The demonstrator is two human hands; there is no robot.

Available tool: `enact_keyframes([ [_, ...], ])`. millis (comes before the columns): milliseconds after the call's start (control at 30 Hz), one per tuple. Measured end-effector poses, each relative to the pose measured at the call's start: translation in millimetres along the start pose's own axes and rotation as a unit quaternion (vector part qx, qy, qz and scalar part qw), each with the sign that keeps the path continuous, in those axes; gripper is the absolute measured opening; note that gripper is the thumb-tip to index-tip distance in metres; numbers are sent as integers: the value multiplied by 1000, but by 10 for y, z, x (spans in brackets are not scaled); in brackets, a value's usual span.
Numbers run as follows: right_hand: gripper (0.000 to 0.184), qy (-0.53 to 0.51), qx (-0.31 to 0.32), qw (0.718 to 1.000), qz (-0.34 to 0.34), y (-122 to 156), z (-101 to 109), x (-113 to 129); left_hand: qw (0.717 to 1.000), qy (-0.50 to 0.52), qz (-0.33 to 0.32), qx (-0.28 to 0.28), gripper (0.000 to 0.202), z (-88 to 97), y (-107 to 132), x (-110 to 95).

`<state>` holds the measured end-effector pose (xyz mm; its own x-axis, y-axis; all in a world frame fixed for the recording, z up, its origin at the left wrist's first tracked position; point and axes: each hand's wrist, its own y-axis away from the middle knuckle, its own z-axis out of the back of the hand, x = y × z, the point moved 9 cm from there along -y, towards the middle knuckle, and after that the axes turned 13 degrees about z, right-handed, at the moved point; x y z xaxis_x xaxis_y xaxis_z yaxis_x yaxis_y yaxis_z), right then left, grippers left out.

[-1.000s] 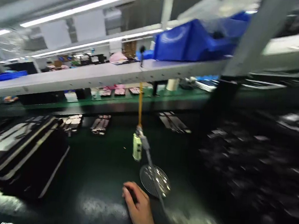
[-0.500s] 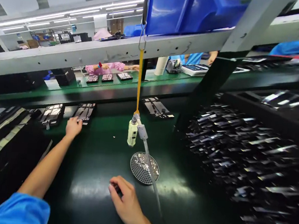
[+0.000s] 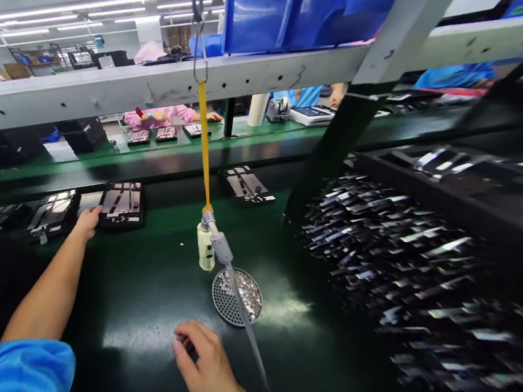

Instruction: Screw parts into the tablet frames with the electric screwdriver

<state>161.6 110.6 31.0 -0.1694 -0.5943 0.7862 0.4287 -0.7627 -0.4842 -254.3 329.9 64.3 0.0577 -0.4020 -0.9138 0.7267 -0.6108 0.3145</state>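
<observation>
The left hand [image 3: 87, 222] was stretched far out over the dark green tabletop [image 3: 140, 307], its fingertips touching the near left corner of a black tray [image 3: 122, 204] that held pale flat parts. The fingers lay loosely spread against the tray's edge and gripped nothing that I could see. A second tray [image 3: 54, 214] of the same kind sat just left of the first one, beyond the wrist.

The right hand [image 3: 206, 363] rested low on the tabletop, well to the right of that black tray and nearer the person. Its fingers were curled downward with the tips on the surface — whether they pinched something small underneath, I could not tell.

Farther right of the tray, just beyond the right hand, lay a round perforated dish [image 3: 237, 296] with small shiny bits in it. A pale screwdriver [image 3: 205, 246] hung above the dish from a yellow strap [image 3: 203, 144] clipped to the grey rail [image 3: 161, 88] overhead, and a grey cable ran down from it past the dish.

Well right of the tray, a heap of dark shiny strips [image 3: 398, 258] covered the tabletop. Behind the tray, across a green belt [image 3: 258, 134], a person in pink sleeves [image 3: 172, 113] had their hands among more trays — blue bins [image 3: 297, 14] stood on the rail above.
</observation>
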Motion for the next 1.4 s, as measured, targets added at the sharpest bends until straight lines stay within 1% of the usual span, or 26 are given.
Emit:
enact_keyframes([
  [100, 11, -3, -12, 1000, -1, -36, 20, 10, 999, 40, 10, 36, 32, 4, 338, 88],
  [167, 13, -1, -28, 1000, -6, -68, 51, 5, 996, 68, 17, 62, 34, 38, 662, 236],
  [200, 14, -2, -38, 999, -11, -77, 73, -7, 993, 82, 24, 77, 36, 60, 853, 351],
  [233, 15, -5, -50, 999, -18, -75, 101, -26, 991, 94, 32, 94, 39, 86, 1061, 497],
  [300, 20, -7, -83, 996, -35, -19, 174, -83, 984, 113, 57, 128, 43, 144, 1517, 875],
  [367, 32, 9, -109, 993, -54, 117, 235, -147, 977, 126, 88, 151, 46, 217, 1977, 1334],
  [433, 44, 38, -111, 990, -72, 309, 236, -197, 970, 134, 113, 165, 47, 280, 2373, 1787],
  [467, 48, 48, -103, 990, -78, 410, 209, -210, 972, 126, 104, 170, 47, 311, 2523, 1954],
  [500, 51, 53, -94, 991, -81, 506, 170, -214, 977, 102, 74, 170, 45, 346, 2635, 2060],
  [533, 51, 53, -86, 992, -81, 590, 129, -208, 984, 66, 30, 166, 43, 386, 2713, 2107],
  [567, 52, 52, -79, 993, -77, 657, 90, -193, 987, 16, -29, 157, 40, 429, 2767, 2093],
  [600, 52, 51, -73, 994, -71, 704, 59, -173, 984, -40, -95, 142, 37, 476, 2807, 2032],
  [667, 51, 52, -64, 995, -55, 743, 38, -136, 959, -146, -216, 109, 34, 577, 2871, 1850],
  [700, 49, 53, -65, 995, -49, 743, 58, -127, 942, -184, -261, 101, 33, 621, 2904, 1760],
  [767, 46, 48, -74, 995, -43, 720, 144, -130, 913, -231, -316, 113, 32, 681, 2991, 1627],
  [833, 41, 39, -71, 996, -39, 682, 232, -139, 889, -244, -357, 148, 29, 684, 3148, 1546],
  [900, 36, 38, -47, 998, -32, 632, 269, -131, 860, -248, -407, 181, 27, 611, 3381, 1493],
  [967, 34, 49, -28, 998, -20, 578, 276, -104, 829, -258, -449, 211, 29, 448, 3616, 1469],
  [1033, 34, 62, -25, 998, -9, 520, 264, -81, 802, -286, -466, 241, 31, 210, 3781, 1471],
  [1067, 34, 68, -23, 997, -4, 492, 248, -76, 791, -308, -466, 249, 31, 85, 3825, 1474],
  [1133, 34, 80, -14, 997, 5, 446, 199, -81, 773, -361, -457, 249, 24, -143, 3845, 1482],
  [1200, 33, 90, -5, 996, 9, 422, 157, -99, 762, -402, -446, 244, 15, -306, 3812, 1484],
  [1300, 33, 99, 2, 995, 8, 418, 134, -108, 757, -409, -440, 257, 11, -429, 3756, 1468],
  [1400, 29, 124, -1, 992, 20, 397, 159, 1, 753, -391, -438, 296, 10, -436, 3710, 1427],
])
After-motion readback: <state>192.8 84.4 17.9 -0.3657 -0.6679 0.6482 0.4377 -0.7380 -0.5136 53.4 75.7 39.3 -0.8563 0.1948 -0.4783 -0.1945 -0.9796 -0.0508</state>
